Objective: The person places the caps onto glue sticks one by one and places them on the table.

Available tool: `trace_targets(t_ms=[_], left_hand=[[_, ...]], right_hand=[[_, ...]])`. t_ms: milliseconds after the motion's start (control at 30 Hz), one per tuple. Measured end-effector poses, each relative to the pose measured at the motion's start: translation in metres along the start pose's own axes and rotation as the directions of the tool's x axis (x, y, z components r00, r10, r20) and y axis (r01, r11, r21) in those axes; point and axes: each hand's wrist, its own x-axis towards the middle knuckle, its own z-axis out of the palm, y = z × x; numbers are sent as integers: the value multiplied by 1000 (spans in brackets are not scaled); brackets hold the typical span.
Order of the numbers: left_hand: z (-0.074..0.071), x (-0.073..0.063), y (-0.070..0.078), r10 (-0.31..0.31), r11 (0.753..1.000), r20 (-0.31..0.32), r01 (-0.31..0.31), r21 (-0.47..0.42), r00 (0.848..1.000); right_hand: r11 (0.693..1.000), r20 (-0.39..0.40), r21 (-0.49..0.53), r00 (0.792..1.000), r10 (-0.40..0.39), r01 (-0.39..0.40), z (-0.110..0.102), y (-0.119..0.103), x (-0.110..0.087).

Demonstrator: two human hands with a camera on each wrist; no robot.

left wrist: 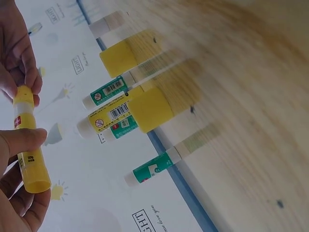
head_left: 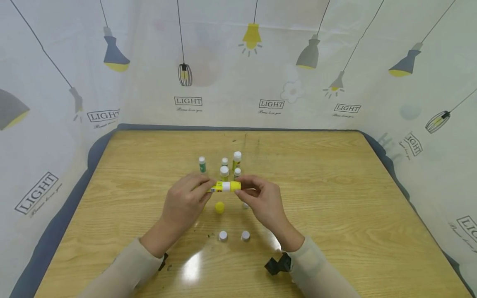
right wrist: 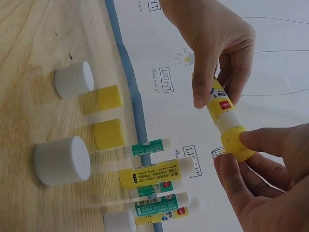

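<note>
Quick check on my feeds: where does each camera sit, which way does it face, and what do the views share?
Head: above the table, looking forward and down; both hands and sleeves show.
Left wrist: low beside the left hand, facing the standing glue sticks.
Right wrist: low beside the right hand, facing the loose caps.
Shared: the yellow glue stick, held at either end.

A yellow plastic glue stick with a white middle band and red label (head_left: 225,186) lies level above the wooden table, apparently capped, gripped at its ends by left hand (head_left: 185,201) and right hand (head_left: 263,200).
</note>
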Motion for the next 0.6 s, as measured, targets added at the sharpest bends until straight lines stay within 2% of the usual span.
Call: trace_targets(t_ms=[167,400,600], left_hand=[[0,1,1,9,1000,-23,-9,-6,1000],[-3,2,4,-5,1000,11,5,-1,1000],[-2,2,5,0,1000,-1,0,-10,1000]], right_hand=[[1000,2,6,1000,-6,6,0,0,0],[1000,10,7,1000,-10,10,0,-2,-1],[1000,18,10,1000,-13,13,0,-4,-2]])
